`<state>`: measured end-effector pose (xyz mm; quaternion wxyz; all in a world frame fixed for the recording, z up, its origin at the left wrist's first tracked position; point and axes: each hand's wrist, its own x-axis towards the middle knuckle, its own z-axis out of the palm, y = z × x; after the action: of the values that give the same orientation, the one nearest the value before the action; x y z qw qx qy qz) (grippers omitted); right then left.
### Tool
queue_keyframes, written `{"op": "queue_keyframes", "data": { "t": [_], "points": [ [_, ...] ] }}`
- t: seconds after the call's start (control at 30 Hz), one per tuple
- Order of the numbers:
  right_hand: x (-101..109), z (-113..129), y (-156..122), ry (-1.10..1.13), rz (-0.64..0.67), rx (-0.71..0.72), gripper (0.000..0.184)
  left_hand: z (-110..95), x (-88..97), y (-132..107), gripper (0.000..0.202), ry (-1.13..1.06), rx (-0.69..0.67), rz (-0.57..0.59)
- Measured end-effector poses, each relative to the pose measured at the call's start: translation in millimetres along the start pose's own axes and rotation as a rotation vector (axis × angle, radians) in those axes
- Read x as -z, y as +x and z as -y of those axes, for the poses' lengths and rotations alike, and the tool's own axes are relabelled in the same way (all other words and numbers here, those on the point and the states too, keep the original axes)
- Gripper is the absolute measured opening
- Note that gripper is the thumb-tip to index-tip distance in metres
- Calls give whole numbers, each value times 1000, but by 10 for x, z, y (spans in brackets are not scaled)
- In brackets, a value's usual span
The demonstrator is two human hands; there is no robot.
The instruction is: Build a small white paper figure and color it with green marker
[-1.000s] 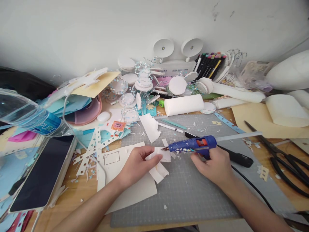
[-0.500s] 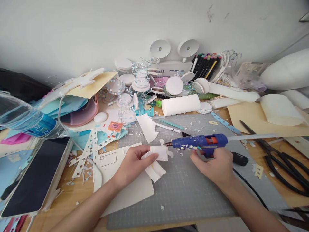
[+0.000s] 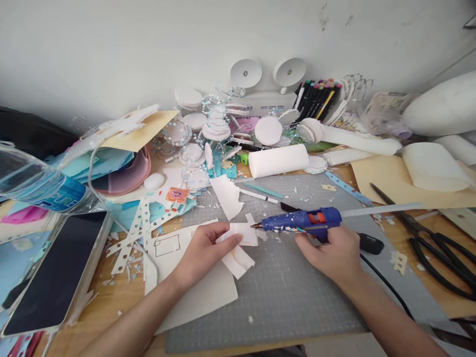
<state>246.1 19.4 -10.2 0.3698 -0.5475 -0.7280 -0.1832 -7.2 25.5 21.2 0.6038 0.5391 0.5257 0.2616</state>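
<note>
Lower centre: left hand [image 3: 208, 252], nearly closed, pinches paper [image 3: 249, 238]; right hand [image 3: 332, 255], right of centre, curls round glue gun [image 3: 297, 221], nozzle [image 3: 257, 226] at paper

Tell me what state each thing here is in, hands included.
Left hand, pinching white paper
Right hand, gripping glue gun
Glue gun, glue stick protruding behind
Smartphone, face up, screen dark
Scissors, lying down, blades together
Emergency light, lamps apparently unlit
White cylinder, lying on its side
Torn paper, one edge ragged
Markers, bunched together, leaning
</note>
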Motion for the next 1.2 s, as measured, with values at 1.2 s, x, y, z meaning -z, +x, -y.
{"op": "queue_keyframes", "data": {
  "t": [1.2],
  "points": [
    [10,-51,-1,-21,-8,42,18,0,-2,-7,28,-31,12,-32]
  ]
}}
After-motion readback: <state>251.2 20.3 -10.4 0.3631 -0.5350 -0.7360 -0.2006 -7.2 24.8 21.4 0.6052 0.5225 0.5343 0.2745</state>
